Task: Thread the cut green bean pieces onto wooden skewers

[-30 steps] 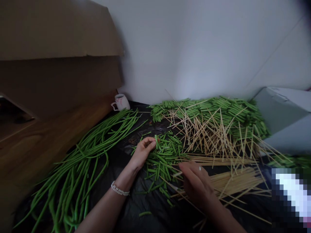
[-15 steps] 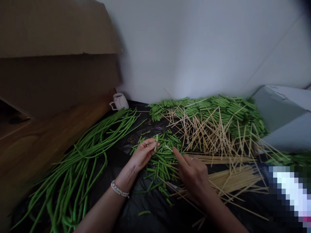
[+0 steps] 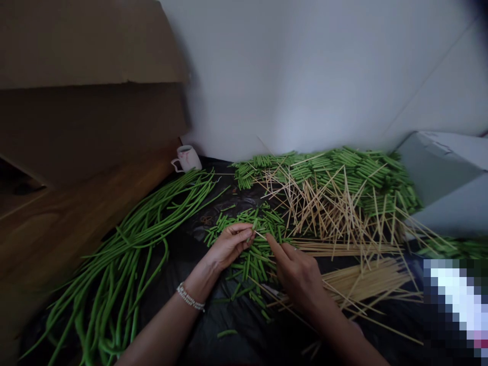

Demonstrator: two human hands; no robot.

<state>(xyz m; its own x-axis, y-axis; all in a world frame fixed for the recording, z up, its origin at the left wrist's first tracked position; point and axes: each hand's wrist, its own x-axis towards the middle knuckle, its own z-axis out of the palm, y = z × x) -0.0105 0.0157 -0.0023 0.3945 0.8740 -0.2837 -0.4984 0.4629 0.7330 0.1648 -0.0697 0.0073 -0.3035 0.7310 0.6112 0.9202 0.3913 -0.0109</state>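
Note:
Between thumb and fingers, my left hand (image 3: pixel 232 245) pinches a short cut piece of green bean (image 3: pixel 255 223). My right hand (image 3: pixel 295 267) is closed on a thin wooden skewer (image 3: pixel 261 235), whose tip meets the bean piece; whether it has gone in, I cannot tell. Below both hands lies a loose pile of cut bean pieces (image 3: pixel 249 262). Beside my right hand, a bundle of wooden skewers (image 3: pixel 368 282) rests on the black plastic sheet (image 3: pixel 208 325).
Long uncut beans (image 3: pixel 114 269) spread over the left side. Skewered bean rows (image 3: pixel 343 165) are heaped along the wall, with bare skewer ends (image 3: pixel 324 208) pointing forward. A white mug (image 3: pixel 187 158) stands at the back left, near a cardboard box (image 3: pixel 95 46). A pale box (image 3: pixel 446 168) is at right.
My left hand has moved slightly right and down, tilting the bean piece. My right hand has shifted a little left, so the skewer tip now meets the bean.

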